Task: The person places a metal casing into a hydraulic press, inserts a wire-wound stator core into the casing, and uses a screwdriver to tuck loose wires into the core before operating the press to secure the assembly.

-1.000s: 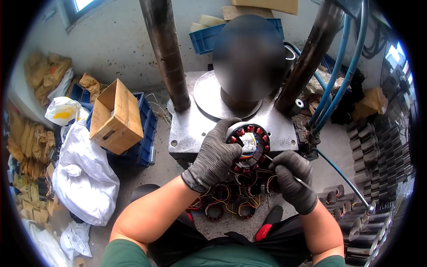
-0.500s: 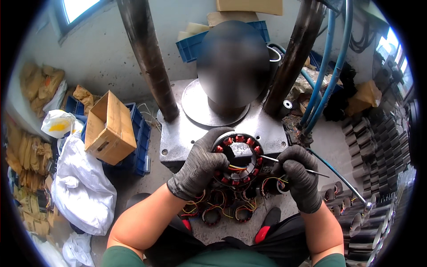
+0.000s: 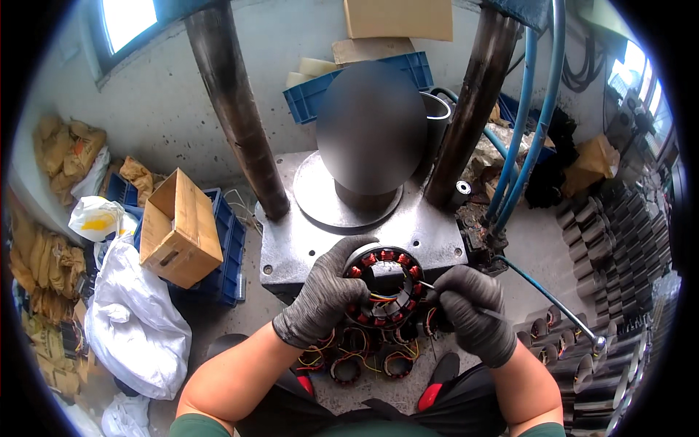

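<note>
My left hand [image 3: 324, 298], in a grey glove, grips the left side of a motor stator ring [image 3: 386, 256] with red copper coils around its inside. The ring is tilted so that its opening faces me, just in front of the press base. Thin coloured wires [image 3: 381, 298] lie inside it, near my left thumb. My right hand [image 3: 477, 313], gloved too, is closed around a thin metal rod [image 3: 428, 286]. The rod's tip reaches the ring's right side; whether it touches a coil I cannot tell.
Several wired stators [image 3: 346, 370] sit on the floor below my hands. A metal press base [image 3: 287, 251] stands ahead between two columns [image 3: 237, 109]. At left are a cardboard box [image 3: 196, 251] and white sack [image 3: 131, 313]; at right, stacked metal cylinders [image 3: 630, 291] and a long lever [image 3: 542, 295].
The ring and my left hand sit slightly nearer to me. My right hand has moved closer to the ring, and the rod points at it from a changed angle. The whole view has shifted a little.
</note>
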### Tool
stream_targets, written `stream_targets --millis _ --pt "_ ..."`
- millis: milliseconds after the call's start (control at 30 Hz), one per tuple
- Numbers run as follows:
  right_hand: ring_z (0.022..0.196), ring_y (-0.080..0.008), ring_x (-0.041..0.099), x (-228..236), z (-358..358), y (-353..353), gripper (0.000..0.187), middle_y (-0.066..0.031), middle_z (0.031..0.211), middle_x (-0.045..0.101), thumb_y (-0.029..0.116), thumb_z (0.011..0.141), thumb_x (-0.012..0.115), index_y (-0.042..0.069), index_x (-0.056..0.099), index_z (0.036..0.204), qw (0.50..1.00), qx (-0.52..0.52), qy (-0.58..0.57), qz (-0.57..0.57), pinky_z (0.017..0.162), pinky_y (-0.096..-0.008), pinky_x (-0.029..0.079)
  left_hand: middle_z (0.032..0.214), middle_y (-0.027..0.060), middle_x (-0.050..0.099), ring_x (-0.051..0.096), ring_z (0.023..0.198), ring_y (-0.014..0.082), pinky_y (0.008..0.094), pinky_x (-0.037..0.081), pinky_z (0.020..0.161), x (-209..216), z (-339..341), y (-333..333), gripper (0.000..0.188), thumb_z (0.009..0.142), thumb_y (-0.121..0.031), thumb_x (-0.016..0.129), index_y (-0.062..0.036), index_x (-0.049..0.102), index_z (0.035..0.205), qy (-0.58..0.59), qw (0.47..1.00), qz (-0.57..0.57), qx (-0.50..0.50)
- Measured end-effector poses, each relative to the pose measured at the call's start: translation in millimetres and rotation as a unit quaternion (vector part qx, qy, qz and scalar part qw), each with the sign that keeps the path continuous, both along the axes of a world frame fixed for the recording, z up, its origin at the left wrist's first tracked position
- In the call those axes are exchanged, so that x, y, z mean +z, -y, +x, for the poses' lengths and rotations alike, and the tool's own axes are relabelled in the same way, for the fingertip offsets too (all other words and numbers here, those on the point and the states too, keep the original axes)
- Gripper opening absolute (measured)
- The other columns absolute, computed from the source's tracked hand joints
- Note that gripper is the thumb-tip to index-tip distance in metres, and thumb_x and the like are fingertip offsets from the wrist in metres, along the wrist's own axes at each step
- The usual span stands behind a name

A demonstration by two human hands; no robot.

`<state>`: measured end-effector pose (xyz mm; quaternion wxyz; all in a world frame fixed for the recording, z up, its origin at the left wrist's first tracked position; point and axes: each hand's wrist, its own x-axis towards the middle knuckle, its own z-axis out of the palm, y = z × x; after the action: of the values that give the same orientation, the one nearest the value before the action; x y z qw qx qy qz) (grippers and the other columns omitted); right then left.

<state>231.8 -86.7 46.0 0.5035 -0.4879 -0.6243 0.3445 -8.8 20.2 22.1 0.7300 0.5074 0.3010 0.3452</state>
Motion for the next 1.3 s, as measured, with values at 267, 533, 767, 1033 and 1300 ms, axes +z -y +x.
stream_targets --millis 267,533,767,1033,1300 --pt "0.074 -0.0370 0.063 -3.0 -14.6 -7.7 0.024 -0.0153 0.080 0.062 0.011 0.079 0.072 0.002 0.065 0.100 0.921 -0.001 0.325 0.216 0.064 -0.0484 0.051 0.125 0.0143 0.070 0.069 0.114 0.0240 0.0381 0.057 0.107 3.0 2.8 0.6 0.086 0.059 -0.005 0.067 0.0014 0.055 0.143 -0.052 0.997 0.038 0.034" --pt "0.077 -0.0340 0.063 8.2 -31.5 -1.7 0.024 -0.0131 0.083 0.062 0.015 0.077 0.070 0.004 0.065 0.099 0.878 0.005 0.457 0.142 0.064 -0.0466 0.052 0.122 0.0151 0.070 0.070 0.107 0.0193 0.0331 0.060 0.097 3.6 7.4 5.1 0.073 0.074 -0.005 0.068 0.0004 0.052 0.146 -0.120 0.989 0.075 0.033" --pt "0.070 -0.0158 0.065 14.6 7.7 6.4 0.016 -0.0063 0.080 0.070 0.014 0.089 0.068 0.001 0.070 0.097 0.997 -0.014 -0.037 -0.064 0.064 -0.0317 0.054 0.122 0.0158 0.069 0.070 0.107 0.0211 0.0347 0.061 0.095 7.0 6.5 4.2 0.075 0.073 -0.002 0.066 0.0004 0.052 0.147 -0.087 0.996 -0.018 -0.030" --pt "0.068 -0.0138 0.064 11.5 19.4 2.7 0.032 -0.0081 0.078 0.071 0.030 0.088 0.073 -0.001 0.070 0.098 0.983 -0.016 -0.131 -0.128 0.062 -0.0284 0.051 0.128 0.0158 0.071 0.069 0.120 0.0251 0.0398 0.055 0.112 6.8 7.6 -0.4 0.085 0.060 -0.011 0.072 0.0014 0.057 0.143 -0.082 0.991 -0.036 -0.100" --pt "0.070 -0.0124 0.063 17.0 18.9 5.5 0.028 -0.0059 0.079 0.071 0.028 0.090 0.072 0.001 0.071 0.096 0.985 0.007 -0.100 -0.142 0.063 -0.0279 0.050 0.130 0.0155 0.070 0.069 0.122 0.0253 0.0412 0.054 0.113 9.0 7.8 0.4 0.087 0.060 -0.013 0.074 0.0016 0.056 0.144 -0.081 0.991 -0.006 -0.105"
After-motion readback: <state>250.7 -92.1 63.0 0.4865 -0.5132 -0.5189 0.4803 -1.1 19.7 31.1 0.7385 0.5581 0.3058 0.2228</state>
